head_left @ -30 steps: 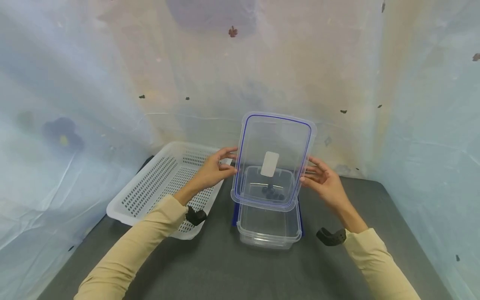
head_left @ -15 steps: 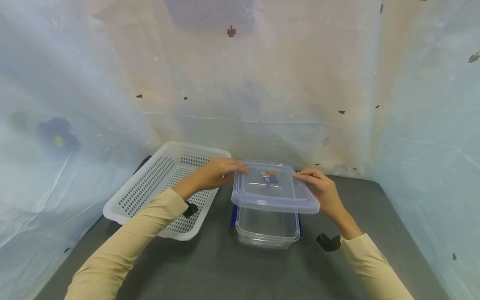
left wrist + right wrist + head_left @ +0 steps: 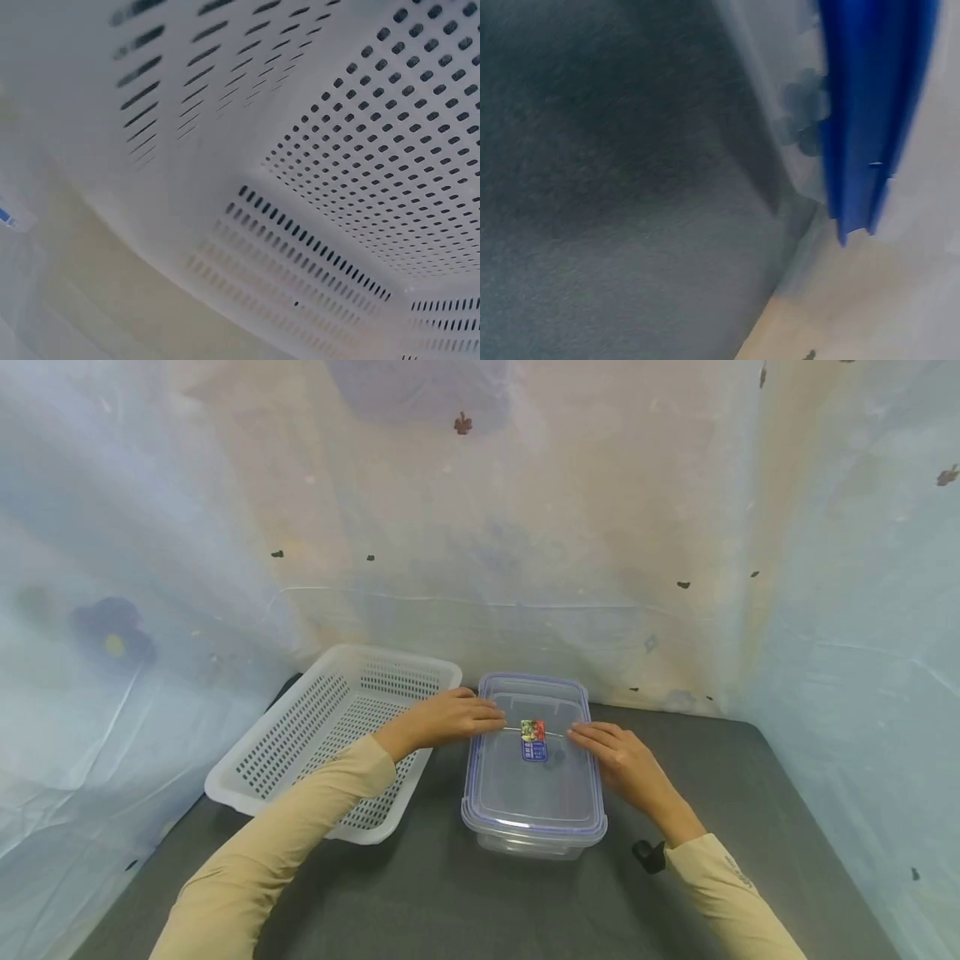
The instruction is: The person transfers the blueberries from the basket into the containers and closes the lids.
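A clear food container stands on the dark table, with a clear lid lying over its top. The lid has a blue seal line and a coloured sticker. My left hand rests its extended fingers on the lid's left edge. On the opposite edge, the fingers of my right hand lie nearly straight on the lid. The right wrist view shows a blue latch flap at the container's side and small dark round things behind the clear wall. Neither wrist view shows fingers.
A white perforated basket sits left of the container, under my left forearm; its slotted wall fills the left wrist view. A patterned plastic sheet hangs behind and beside the dark table.
The lid was held tilted up, then lowered and turned onto the container. Both hands have gone from holding its edges to resting on top of it.
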`<state>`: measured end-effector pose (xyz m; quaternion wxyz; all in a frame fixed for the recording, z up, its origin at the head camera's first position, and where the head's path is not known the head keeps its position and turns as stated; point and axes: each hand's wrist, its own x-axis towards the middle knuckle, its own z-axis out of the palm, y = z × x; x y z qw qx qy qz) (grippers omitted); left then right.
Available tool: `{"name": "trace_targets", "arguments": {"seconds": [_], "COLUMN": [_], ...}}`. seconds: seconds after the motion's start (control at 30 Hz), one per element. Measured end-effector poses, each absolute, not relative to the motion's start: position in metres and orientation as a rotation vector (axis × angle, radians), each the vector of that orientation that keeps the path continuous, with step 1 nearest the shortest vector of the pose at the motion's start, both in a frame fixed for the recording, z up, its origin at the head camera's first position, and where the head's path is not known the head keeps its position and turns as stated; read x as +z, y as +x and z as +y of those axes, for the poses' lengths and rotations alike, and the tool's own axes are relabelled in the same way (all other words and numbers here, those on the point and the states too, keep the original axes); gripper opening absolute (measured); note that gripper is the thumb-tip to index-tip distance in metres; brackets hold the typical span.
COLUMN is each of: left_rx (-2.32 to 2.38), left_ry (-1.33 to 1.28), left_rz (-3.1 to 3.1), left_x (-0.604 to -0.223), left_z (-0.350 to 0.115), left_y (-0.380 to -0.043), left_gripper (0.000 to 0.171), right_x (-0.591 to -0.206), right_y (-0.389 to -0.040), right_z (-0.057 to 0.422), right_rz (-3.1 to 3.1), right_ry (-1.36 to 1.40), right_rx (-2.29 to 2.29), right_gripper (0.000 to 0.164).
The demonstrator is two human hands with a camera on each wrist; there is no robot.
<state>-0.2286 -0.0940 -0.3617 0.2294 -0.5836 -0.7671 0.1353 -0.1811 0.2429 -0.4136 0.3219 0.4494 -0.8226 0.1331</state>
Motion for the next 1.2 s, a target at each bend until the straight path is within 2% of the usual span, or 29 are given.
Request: {"name": "trace_targets", "arguments": {"seconds": [0.5, 1.2], "left_rx": [0.544, 0.543], "left_ry": [-1.55, -1.527], "left_rz": [-2.25, -2.311], "left_x": [-0.382, -0.39], "left_z": [-0.072, -0.066], "left_y": [-0.238, -0.235], "left_gripper": [0.046, 0.043], "right_x": [-0.424, -0.424], "right_y": [-0.181, -0.178], "right_z": [0.241, 0.239], "right_rz": [-2.297, -2.402], "right_ry": [1.153, 1.119], "right_rx": [0.117, 0.034], "right_gripper": [0.057, 0.057]}}
